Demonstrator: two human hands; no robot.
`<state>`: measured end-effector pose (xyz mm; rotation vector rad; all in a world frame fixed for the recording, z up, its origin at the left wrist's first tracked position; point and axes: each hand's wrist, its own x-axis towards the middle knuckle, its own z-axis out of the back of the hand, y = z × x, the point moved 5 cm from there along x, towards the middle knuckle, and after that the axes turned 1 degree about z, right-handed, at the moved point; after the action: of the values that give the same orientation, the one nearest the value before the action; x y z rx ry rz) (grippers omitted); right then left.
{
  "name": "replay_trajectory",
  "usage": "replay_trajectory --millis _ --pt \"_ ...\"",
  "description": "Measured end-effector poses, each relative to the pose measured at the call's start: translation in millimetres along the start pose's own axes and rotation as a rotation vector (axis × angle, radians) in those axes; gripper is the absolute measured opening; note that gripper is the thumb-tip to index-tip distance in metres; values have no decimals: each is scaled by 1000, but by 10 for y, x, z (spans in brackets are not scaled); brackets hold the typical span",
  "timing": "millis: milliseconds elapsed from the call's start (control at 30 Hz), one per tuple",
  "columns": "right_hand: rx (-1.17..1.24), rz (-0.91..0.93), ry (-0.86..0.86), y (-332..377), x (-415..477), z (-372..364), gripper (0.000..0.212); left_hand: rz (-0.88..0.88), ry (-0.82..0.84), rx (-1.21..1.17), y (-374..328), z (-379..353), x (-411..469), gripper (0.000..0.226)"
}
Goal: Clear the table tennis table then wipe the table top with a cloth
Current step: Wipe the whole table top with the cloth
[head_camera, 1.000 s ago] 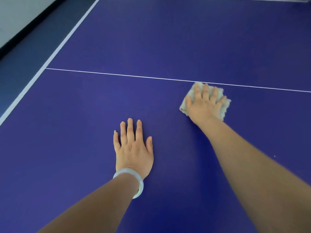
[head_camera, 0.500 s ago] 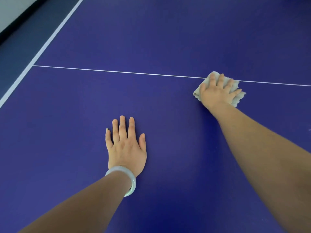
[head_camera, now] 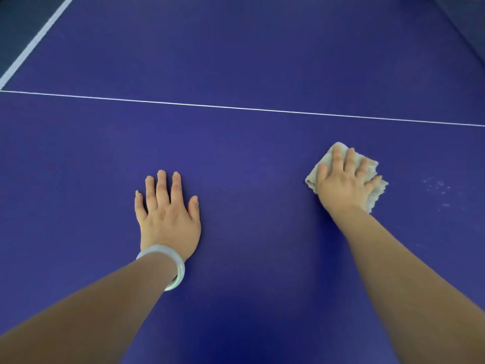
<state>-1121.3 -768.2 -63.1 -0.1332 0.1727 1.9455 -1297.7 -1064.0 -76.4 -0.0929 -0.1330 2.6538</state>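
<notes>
The blue table tennis table top fills the view. A folded pale grey cloth lies on it at the right, on my side of the thin white centre line. My right hand presses flat on the cloth with straight, spread fingers and covers most of it. My left hand rests flat on the bare table to the left, fingers straight, with a pale bangle on the wrist.
A white side line marks the table's left edge, with dark floor beyond it. Faint pale specks sit on the surface just right of the cloth. A dark edge shows at the top right corner.
My right hand has slid the cloth from the centre line back toward me and to the right. My left hand has stayed flat on the table.
</notes>
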Motion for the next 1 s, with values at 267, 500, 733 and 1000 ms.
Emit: replay_trajectory --millis 267,500,733,1000 --pt "-94 570 -40 411 -1782 -440 62 -14 -7 -26 10 -4 -2 65" --pt "16 116 -82 -217 -1301 -286 60 -39 1 -62 26 0 1 64" --pt "49 114 -79 -230 -1309 -283 60 -348 68 -46 292 80 -495 61" --pt "56 107 -55 -54 -1552 -275 59 -436 90 89 829 36 -1777 60"
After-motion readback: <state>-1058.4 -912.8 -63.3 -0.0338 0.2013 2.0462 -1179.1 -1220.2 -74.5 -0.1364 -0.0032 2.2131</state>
